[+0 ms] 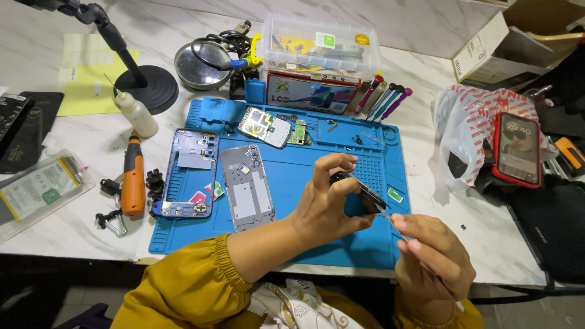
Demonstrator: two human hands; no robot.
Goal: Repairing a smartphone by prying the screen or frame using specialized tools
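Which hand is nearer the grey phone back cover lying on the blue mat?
Left. The left hand holds a small black part just right of the grey phone back cover; the right hand sits farther right, holding a thin tool.

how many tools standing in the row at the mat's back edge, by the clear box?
5 visible: a row of pen-like tools leaning side by side at the blue mat's back edge, just right of the clear plastic box. More may be hidden behind them.

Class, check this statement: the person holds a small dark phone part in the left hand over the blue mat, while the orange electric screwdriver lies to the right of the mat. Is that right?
Not quite. The head view shows the orange electric screwdriver lying to the left of the blue mat, not the right. The left hand does hold the small dark phone part over it.
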